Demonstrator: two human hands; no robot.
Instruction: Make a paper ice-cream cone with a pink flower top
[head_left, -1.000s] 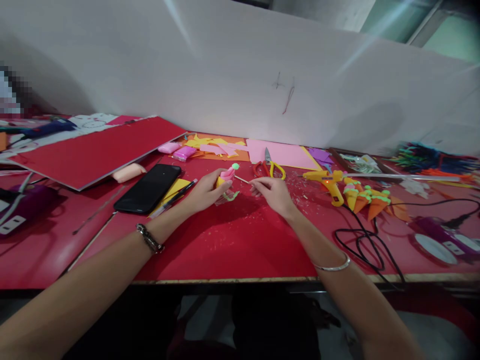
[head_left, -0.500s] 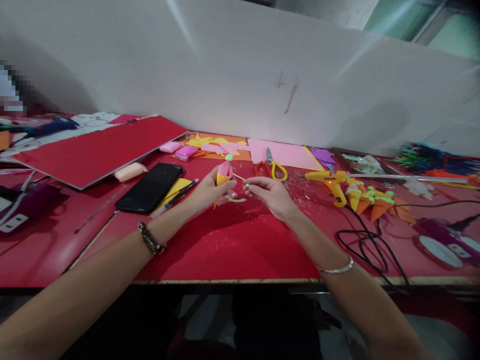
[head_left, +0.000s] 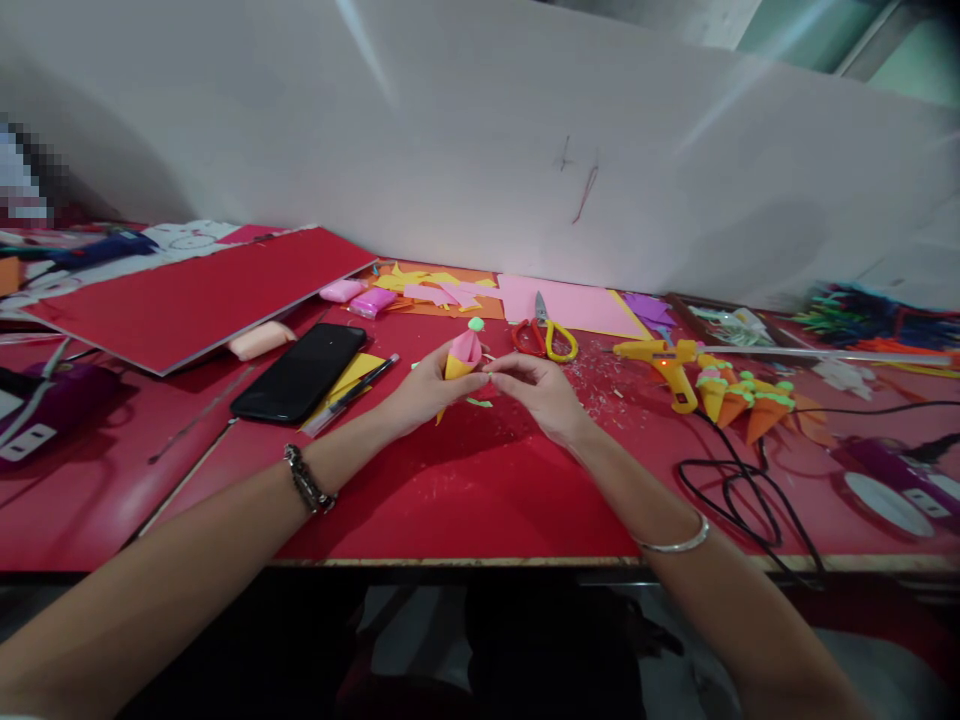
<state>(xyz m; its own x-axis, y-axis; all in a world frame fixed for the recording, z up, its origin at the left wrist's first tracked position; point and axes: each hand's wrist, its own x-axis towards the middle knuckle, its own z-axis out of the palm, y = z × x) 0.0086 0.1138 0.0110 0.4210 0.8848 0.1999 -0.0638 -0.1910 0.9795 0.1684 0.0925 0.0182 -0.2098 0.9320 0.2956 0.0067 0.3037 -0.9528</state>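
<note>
Since both hands come together over the middle of the red table (head_left: 465, 490), my eye goes straight to the little cone (head_left: 456, 367) between them, yellow below and pink above, with a green ball (head_left: 475, 324) at its tip. The left hand (head_left: 421, 390) has its thumb and fingers closed around the cone, holding it tipped up above the tabletop. The right hand (head_left: 544, 397) is just beside it, thumb and forefinger pinched together near the left thumb; whatever they may have between them is too small for me to tell. A green scrap (head_left: 478, 402) shows just below. I would judge the step in hand to be close fingertip work at the cone's side, so the next move calls for a steady, gentle grip on the left, lest the cone be crushed, and small, exact placing on the right. Beyond the hands lie scissors (head_left: 540, 310), blades pointing toward the wall, and a pink sheet (head_left: 566, 305). Off to the person's right a yellow glue gun (head_left: 677, 385) shows a red light, next to a cluster of similar cones (head_left: 759, 408), while a phone (head_left: 301, 375) rests on the left near a pen (head_left: 360, 388).
</note>
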